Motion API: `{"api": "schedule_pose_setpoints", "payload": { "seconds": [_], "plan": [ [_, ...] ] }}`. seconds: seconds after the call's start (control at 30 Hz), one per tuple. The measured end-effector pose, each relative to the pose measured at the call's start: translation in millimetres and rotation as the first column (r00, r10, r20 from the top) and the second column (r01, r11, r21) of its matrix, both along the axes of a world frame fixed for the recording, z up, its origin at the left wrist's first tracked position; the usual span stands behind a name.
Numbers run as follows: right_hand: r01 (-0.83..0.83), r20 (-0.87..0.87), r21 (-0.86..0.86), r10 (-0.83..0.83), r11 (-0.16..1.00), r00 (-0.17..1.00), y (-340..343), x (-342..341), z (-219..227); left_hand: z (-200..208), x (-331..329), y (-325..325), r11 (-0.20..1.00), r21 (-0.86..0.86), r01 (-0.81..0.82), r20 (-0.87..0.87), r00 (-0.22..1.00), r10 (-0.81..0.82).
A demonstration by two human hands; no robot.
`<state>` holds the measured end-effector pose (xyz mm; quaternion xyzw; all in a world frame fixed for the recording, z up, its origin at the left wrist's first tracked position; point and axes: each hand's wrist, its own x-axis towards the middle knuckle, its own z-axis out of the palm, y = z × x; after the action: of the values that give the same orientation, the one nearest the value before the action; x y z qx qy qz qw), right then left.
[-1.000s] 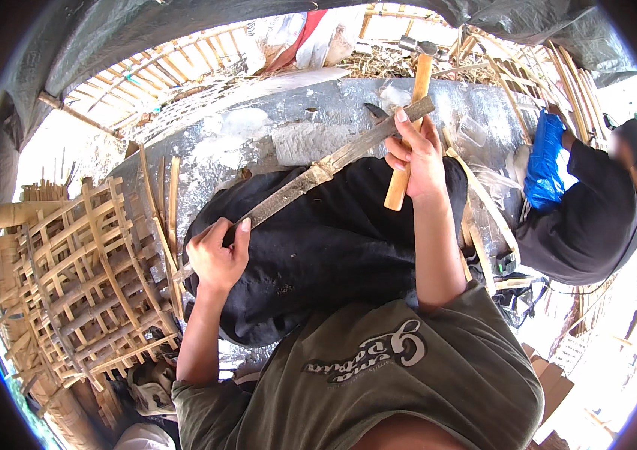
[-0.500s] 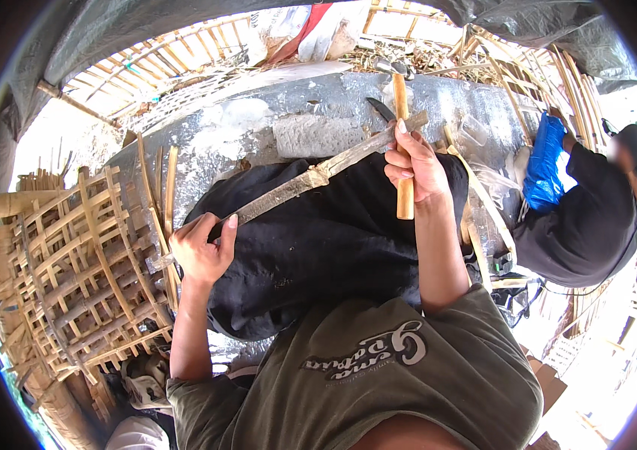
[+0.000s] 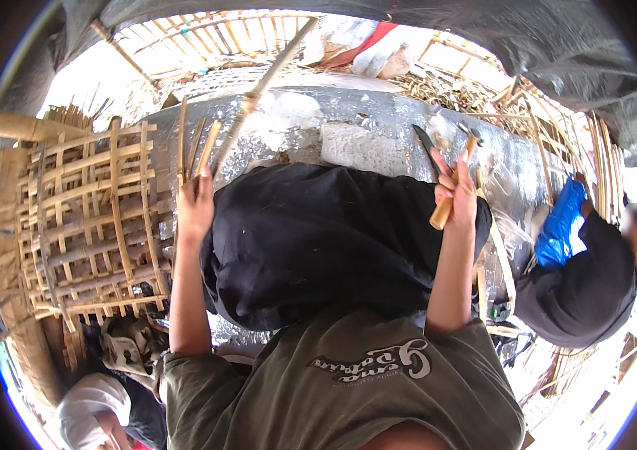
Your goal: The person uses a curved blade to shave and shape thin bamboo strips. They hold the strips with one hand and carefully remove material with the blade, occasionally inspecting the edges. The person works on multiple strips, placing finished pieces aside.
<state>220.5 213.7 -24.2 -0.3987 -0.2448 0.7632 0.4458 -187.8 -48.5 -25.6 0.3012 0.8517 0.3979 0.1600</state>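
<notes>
One bamboo strip [image 3: 257, 91] raised, one hammer [image 3: 442, 214] gripped

Above one black lap cloth [image 3: 318, 240], the left hand [image 3: 197, 206] is closed on the strip's lower end; the strip slants up, away and rightward. The right hand [image 3: 456, 196] curls round the hammer's handle, some fingers extended. One dark blade [image 3: 423, 139] lies just beyond it. Farther right, one co-worker [image 3: 581, 289] in black sits near one blue bag [image 3: 558, 225].

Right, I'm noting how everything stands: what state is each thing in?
Bamboo strip: slanting, gripped in the left hand
Hammer: tilted, handle gripped in the right hand
Knife: blade bare; whether held, unclear
Bamboo lattice: woven, with open gaps
Black cloth: creased, over the lap
Blue plastic: creased
</notes>
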Motion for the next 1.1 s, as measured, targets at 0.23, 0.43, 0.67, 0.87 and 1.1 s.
{"api": "schedule_pose_setpoints", "payload": {
  "seconds": [0.23,0.43,0.67,0.87,1.1],
  "plan": [
    [0.02,0.332,0.113,-0.057,0.993,0.942,-15.2,-1.5,5.3,-19.3,-17.8,-20.6,0.998,-0.037,-0.054,0.093,0.994,0.058],
    [-0.312,0.552,0.204,0.154,0.928,0.82,-31.9,-43.4,17.5,9.6,22.8,20.5,0.97,-0.244,0.001,-0.327,0.941,-0.084],
    [-0.789,0.846,0.49,0.017,0.371,0.533,-66.7,-109.2,33.1,17.8,62.0,56.8,0.944,-0.314,0.098,-0.297,0.934,-0.197],
    [-0.913,0.928,0.372,-0.083,0.169,0.363,-37.0,-127.1,-9.4,7.6,78.8,76.6,0.956,-0.206,0.211,-0.21,0.944,-0.254],
    [-0.943,0.944,0.202,-0.309,0.266,0.115,1.8,-100.6,-25.0,-3.7,79.9,83.2,0.906,-0.335,0.258,-0.166,0.93,-0.327]
  ]
}}
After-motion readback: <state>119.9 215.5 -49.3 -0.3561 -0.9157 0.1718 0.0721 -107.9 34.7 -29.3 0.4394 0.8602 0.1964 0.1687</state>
